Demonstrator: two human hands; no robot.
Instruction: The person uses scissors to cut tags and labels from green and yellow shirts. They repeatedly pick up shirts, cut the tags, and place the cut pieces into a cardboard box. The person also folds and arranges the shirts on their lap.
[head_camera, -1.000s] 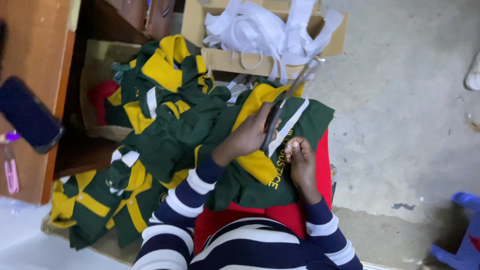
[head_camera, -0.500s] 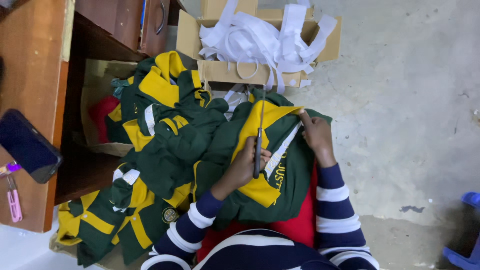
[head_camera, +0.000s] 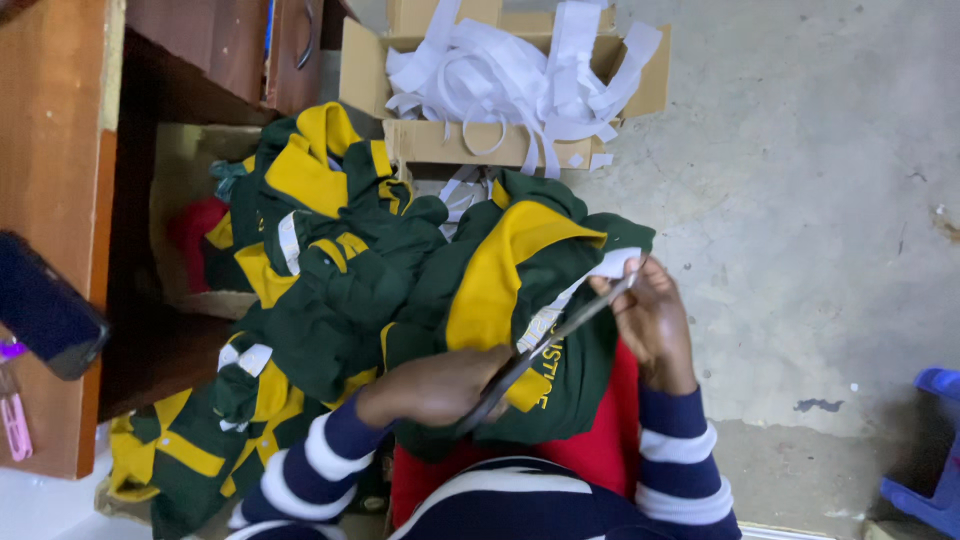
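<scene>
- The left hand (head_camera: 435, 385) is gripping the handles of the scissors (head_camera: 545, 345), fingers closed around them; the blades are running up and to the right across the garment.
- The right hand (head_camera: 655, 315) is pinching a white strip (head_camera: 610, 265) at the garment's edge, fingers closed on it, right where the scissor tips are reaching.
- Whether the blades are apart or together cannot be told; they are showing as one thin dark line.
- The garment (head_camera: 510, 300), green with a wide yellow band, is lying bunched on the person's lap, over a red cloth (head_camera: 605, 440).
- A pile of like green and yellow garments (head_camera: 320, 270) is crowding in just beside it on the left, touching it and spilling down toward the floor.
- A cardboard box (head_camera: 450, 140) is sitting just beyond the lap, near the garment's far edge, brimming with loose white strips (head_camera: 520, 80) that are hanging over its front wall.
- A wooden desk (head_camera: 60, 150) is standing on the left, with part of the pile tucked under it.
- A dark phone (head_camera: 40, 310) is lying on the desk's edge, with a pink item (head_camera: 15, 430) near it.
- Bare concrete floor (head_camera: 800, 200) is stretching out on the right.
- A blue plastic stool (head_camera: 930, 470) is showing at the lower right corner, well apart from the hands.
</scene>
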